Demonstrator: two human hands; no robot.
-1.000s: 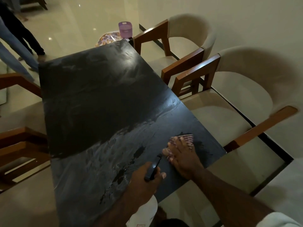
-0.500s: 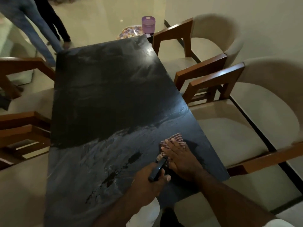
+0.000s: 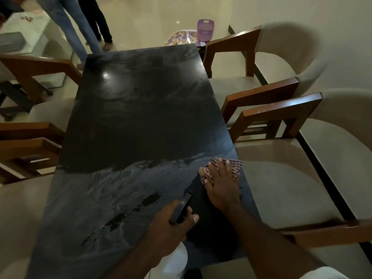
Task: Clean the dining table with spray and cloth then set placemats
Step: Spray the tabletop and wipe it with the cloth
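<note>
Right hand (image 3: 223, 190), flat on the checked cloth (image 3: 234, 165), has reached the dark surface's (image 3: 141, 107) right edge. Left hand (image 3: 169, 228) grips the white spray bottle (image 3: 178, 258). Wiping is unfinished.

checked cloth (image 3: 234, 165) on black table (image 3: 141, 107), white spray bottle (image 3: 179, 258)

Spray bottle (image 3: 178, 257) mostly hidden beneath the left hand (image 3: 171, 224) — 2 people (image 3: 66, 27) (legs only) cut off above.
</note>
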